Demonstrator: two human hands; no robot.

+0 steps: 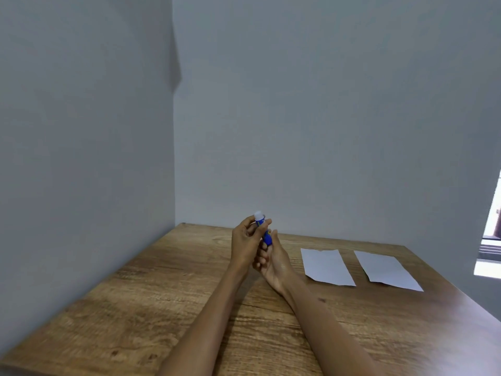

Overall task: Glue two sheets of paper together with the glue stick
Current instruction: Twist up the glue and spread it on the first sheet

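A blue glue stick (266,235) with a white cap on its top end is held upright above the wooden table (151,302), near the far middle. My left hand (248,244) grips its upper part, fingers around the cap. My right hand (272,263) holds the lower body from below. Two white sheets of paper lie flat to the right of my hands, side by side and apart: the nearer sheet (326,266) and the farther-right sheet (386,270).
Grey walls close off the table at the left and the back, meeting in a corner (174,185). A bright window edge (490,240) shows at the far right. The table's right edge runs diagonally past the sheets.
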